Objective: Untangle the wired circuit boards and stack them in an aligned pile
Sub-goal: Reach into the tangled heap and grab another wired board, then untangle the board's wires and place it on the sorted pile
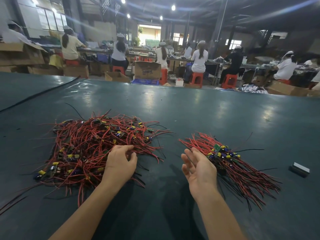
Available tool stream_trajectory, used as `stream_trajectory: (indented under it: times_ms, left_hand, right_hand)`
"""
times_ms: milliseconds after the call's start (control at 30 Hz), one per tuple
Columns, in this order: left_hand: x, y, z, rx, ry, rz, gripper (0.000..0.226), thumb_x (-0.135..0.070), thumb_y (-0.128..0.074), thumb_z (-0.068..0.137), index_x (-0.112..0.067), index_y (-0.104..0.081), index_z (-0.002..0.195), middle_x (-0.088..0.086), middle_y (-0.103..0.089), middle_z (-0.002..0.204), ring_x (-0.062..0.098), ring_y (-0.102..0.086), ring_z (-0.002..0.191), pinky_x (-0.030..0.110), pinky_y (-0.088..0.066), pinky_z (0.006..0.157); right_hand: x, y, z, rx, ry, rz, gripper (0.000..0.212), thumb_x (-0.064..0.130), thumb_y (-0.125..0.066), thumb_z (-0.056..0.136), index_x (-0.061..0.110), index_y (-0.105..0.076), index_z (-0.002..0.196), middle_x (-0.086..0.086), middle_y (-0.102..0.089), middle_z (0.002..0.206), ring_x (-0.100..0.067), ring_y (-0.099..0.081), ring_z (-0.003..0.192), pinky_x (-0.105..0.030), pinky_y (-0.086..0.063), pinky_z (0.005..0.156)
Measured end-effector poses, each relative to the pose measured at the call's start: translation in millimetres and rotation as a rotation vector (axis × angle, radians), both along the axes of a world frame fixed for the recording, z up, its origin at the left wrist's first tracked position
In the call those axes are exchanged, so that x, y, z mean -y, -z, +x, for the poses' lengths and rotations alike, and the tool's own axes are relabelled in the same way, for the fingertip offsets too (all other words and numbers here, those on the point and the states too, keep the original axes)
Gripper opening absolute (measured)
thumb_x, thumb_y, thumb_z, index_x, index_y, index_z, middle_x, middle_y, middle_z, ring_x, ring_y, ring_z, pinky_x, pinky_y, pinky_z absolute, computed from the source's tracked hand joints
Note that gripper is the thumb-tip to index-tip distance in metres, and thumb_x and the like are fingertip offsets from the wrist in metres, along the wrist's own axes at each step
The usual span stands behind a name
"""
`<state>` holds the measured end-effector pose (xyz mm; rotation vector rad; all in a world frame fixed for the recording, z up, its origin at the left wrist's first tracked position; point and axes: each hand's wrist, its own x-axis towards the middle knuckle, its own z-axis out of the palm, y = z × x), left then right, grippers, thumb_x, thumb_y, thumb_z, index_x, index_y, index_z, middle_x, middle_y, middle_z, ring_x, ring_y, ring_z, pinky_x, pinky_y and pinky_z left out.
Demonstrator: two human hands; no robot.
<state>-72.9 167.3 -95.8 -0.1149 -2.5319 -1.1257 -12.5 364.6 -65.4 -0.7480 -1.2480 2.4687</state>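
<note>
Left hand grip: The left hand [121, 161] lies palm down, and its fingers curl round a few red wires [147, 150].
Right hand grip: The right hand [199, 167] is loose and holds nothing. Its fingers are straight and a little spread, and its palm faces the left hand.
Tangled heap: The tangled heap [93, 144] is a big messy mound of little boards with red and black wires. It lies under the left hand's fingers and spreads out past them and off to that hand's outer side.
Neat pile: The neat pile [230, 163] lies just beside the right hand, on the side away from the left hand. Its boards are bunched in the middle, and its wires stick out both ways in line. I cannot tell if the hand touches it.
Green board: A green board [216, 147] sits on top of the neat pile, just past the right hand's fingertips.
Small block: A dark small block [299, 169] with a pale top lies alone, well past the neat pile from the right hand.
Table: Both hands are over a dark green table [173, 110], with bare table between them.
Black cable: A long black cable [39, 93] lies far beyond the left hand.
Far back: People sit on red stools [196, 78] at long benches, near cardboard boxes [147, 70].
</note>
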Motion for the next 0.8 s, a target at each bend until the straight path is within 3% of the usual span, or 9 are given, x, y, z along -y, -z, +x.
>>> stream_trajectory:
  times_ms: [133,233,300,467,600,667,733,800]
  left_hand:
    - [-3.2,-1.9,4.7,-0.121,0.005,0.061,0.014,-0.011,-0.065,0.09,-0.011,-0.073,0.101,-0.009,-0.055,0.09,0.007,-0.057,0.081,0.021,-0.047,0.081]
    - [-7.3,-9.1,10.7,-0.257,0.04,0.115,0.009,-0.007,-0.071,0.085,-0.015,-0.073,0.087,-0.011,-0.061,0.084,0.001,-0.059,0.078,0.008,-0.042,0.072]
    - [-11.5,-13.7,15.8,-0.354,0.116,0.164,0.013,-0.003,-0.073,0.083,-0.016,-0.073,0.085,-0.01,-0.063,0.084,0.002,-0.061,0.08,0.007,-0.045,0.07]
    - [-29.9,-18.6,35.3,-0.5,0.42,0.177,0.007,-0.005,-0.07,0.077,-0.011,-0.074,0.079,-0.004,-0.065,0.083,0.006,-0.063,0.078,0.021,-0.051,0.071]
    - [-37.0,-13.7,46.8,-0.377,0.708,0.2,0.011,-0.012,-0.063,0.077,-0.01,-0.073,0.072,-0.003,-0.066,0.081,0.006,-0.065,0.084,0.024,-0.051,0.077]
    - [-37.8,-12.1,49.4,-0.3,0.763,0.213,0.015,-0.016,-0.06,0.079,-0.011,-0.07,0.07,-0.006,-0.065,0.078,0.006,-0.064,0.081,0.021,-0.048,0.075]
    - [-39.2,-12.3,49.6,-0.218,0.768,0.277,0.017,-0.022,-0.057,0.084,-0.014,-0.066,0.071,-0.009,-0.066,0.072,0.007,-0.064,0.07,0.019,-0.047,0.069]
    - [-41.3,-13.2,47.4,-0.121,0.706,0.429,0.021,-0.027,-0.054,0.092,-0.016,-0.06,0.076,0.0,-0.067,0.066,0.012,-0.063,0.061,0.021,-0.049,0.063]
  right_hand:
    - [1.7,0.2,-0.7,0.003,-0.003,0.002,0.012,0.011,-0.061,0.095,0.014,-0.067,0.105,-0.005,-0.074,0.103,-0.01,-0.072,0.061,-0.021,-0.05,0.044]
    - [2.5,-0.1,-0.3,-0.001,-0.017,-0.001,0.013,0.012,-0.062,0.094,0.014,-0.068,0.105,-0.005,-0.074,0.103,-0.011,-0.071,0.061,-0.021,-0.05,0.043]
    - [4.9,-0.5,0.0,-0.007,-0.058,0.017,0.014,0.014,-0.062,0.094,0.013,-0.069,0.106,-0.005,-0.076,0.1,-0.011,-0.071,0.062,-0.021,-0.048,0.042]
    - [22.0,-0.4,-1.5,-0.002,-0.308,0.143,0.02,0.029,-0.062,0.095,0.011,-0.07,0.101,-0.003,-0.078,0.093,-0.013,-0.072,0.068,-0.023,-0.05,0.046]
    - [31.6,5.4,-3.1,-0.008,-0.317,0.191,0.018,0.021,-0.067,0.092,0.004,-0.068,0.089,-0.007,-0.072,0.078,-0.019,-0.063,0.063,-0.028,-0.051,0.052]
    - [31.3,7.9,-2.6,0.0,-0.276,0.216,0.011,0.013,-0.067,0.092,0.003,-0.066,0.095,-0.009,-0.072,0.076,-0.022,-0.063,0.067,-0.038,-0.056,0.064]
    - [29.4,7.6,-1.5,0.003,-0.258,0.204,0.015,0.006,-0.064,0.093,0.006,-0.059,0.108,-0.007,-0.075,0.078,-0.02,-0.065,0.065,-0.035,-0.057,0.059]
    - [27.5,5.3,-1.2,-0.011,-0.261,0.178,0.022,0.003,-0.061,0.094,0.009,-0.056,0.115,-0.006,-0.076,0.081,-0.018,-0.066,0.064,-0.03,-0.054,0.055]
